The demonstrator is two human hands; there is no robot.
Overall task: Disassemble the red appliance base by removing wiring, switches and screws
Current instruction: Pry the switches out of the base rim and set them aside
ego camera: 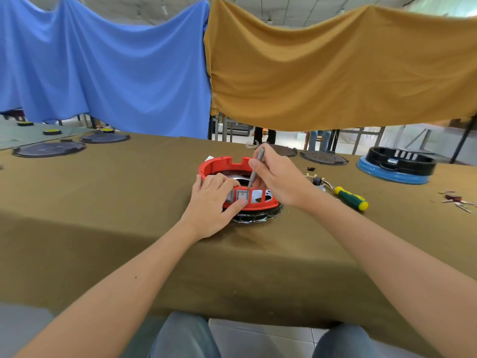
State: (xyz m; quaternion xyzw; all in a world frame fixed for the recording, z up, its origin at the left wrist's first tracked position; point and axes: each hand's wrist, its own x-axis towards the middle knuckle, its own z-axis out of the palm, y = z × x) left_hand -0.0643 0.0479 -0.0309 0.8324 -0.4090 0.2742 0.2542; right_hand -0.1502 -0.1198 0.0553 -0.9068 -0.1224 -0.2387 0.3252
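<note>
Head view — left hand [210, 202] grips red base [222, 164] rim, right hand [276, 174] pinches tool [255, 171].

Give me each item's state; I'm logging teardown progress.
red appliance base: on the table, top open
left hand: gripping the base's front wall
right hand: holding the thin grey tool
thin grey tool: tip at the front panel
green-handled screwdriver: lying unused

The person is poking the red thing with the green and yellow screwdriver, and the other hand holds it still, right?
Not quite. In the head view the green and yellow screwdriver lies on the table to the right, untouched. The right hand holds a thin grey tool, its tip down at the red base. The left hand does hold the base.
</note>
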